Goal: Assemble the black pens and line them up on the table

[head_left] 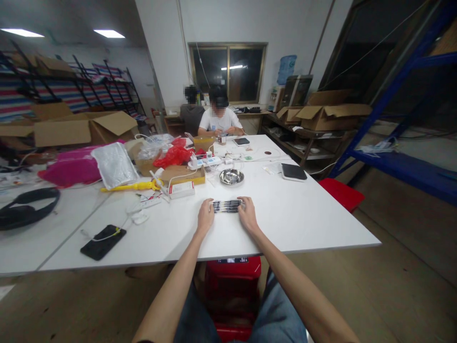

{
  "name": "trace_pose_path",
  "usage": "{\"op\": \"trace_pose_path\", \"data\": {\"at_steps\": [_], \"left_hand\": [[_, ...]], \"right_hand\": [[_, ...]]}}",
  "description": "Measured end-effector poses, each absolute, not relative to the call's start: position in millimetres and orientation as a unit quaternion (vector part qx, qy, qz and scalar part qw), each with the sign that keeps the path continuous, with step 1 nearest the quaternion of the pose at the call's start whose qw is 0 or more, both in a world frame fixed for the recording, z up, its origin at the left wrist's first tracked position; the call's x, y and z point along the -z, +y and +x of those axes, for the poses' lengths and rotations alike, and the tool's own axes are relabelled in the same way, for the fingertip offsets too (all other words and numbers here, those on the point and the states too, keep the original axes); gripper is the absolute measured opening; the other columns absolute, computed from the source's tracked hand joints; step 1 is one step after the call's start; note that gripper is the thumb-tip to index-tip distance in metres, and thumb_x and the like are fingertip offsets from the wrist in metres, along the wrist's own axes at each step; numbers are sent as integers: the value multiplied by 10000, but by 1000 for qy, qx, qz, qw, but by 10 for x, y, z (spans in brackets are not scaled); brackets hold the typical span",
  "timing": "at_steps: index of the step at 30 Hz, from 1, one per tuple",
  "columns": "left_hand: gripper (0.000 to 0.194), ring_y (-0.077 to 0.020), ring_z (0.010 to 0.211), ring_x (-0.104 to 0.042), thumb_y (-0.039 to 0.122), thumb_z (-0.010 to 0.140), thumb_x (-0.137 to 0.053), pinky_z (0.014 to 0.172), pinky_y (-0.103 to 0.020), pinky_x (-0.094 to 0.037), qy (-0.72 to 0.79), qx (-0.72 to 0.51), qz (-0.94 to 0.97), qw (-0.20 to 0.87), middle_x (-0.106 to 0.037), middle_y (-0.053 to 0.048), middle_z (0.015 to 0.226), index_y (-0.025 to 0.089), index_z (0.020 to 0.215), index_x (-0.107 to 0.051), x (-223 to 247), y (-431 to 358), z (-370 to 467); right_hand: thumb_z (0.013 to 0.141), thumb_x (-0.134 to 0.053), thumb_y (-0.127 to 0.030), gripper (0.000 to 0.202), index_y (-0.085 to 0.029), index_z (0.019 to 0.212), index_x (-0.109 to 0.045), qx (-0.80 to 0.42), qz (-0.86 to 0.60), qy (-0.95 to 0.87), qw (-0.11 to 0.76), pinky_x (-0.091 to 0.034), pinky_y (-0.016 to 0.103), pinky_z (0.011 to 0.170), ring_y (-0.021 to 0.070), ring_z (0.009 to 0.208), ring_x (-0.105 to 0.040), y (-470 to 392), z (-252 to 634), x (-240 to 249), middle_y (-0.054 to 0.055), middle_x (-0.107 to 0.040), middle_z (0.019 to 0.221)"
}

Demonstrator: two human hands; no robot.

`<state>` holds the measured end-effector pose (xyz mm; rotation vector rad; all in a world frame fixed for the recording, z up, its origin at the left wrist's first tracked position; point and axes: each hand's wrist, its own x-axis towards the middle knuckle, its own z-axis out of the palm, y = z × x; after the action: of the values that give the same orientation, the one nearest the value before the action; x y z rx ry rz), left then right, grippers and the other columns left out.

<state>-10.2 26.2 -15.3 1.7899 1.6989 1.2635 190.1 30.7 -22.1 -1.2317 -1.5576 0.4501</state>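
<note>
Several slim black-and-clear pens [227, 206] lie side by side in a flat row, running left to right just above or on the white table [285, 224]. At the row's left end, the fingers and thumb of my left hand [205, 217] are closed around the tips. My right hand [247, 213] grips the opposite end in the same way. Beyond the pens stands a shiny round metal bowl [232, 176], apart from both hands. Whether the pens touch the tabletop is hard to tell.
Left of the hands are a small white box [182, 190], a cardboard tray [193, 174], a power strip [204, 162], a yellow tool-like object [134, 186] and a black phone [103, 242]. A black pad [293, 172] lies right. A person in white [220, 121] sits across.
</note>
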Motion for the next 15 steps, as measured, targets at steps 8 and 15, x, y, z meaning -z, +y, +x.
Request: {"op": "trace_pose_path", "data": {"at_steps": [8, 15], "left_hand": [[415, -212, 1330, -445, 113, 875, -406, 1181, -444, -303, 535, -453, 691, 175, -528, -114, 1335, 189, 1269, -512, 190, -31, -145], [477, -250, 1254, -474, 96, 797, -508, 1121, -463, -370, 560, -424, 696, 148, -528, -102, 1266, 205, 1260, -474, 178, -62, -124]], "right_hand": [[808, -685, -198, 169, -242, 969, -708, -148, -484, -751, 424, -417, 456, 980, 272, 1087, -482, 139, 1881, 154, 74, -559, 1120], [814, -674, -154, 102, -234, 861, -717, -130, -531, -738, 396, -427, 464, 926, 288, 1044, -474, 215, 1836, 176, 89, -570, 1064]]}}
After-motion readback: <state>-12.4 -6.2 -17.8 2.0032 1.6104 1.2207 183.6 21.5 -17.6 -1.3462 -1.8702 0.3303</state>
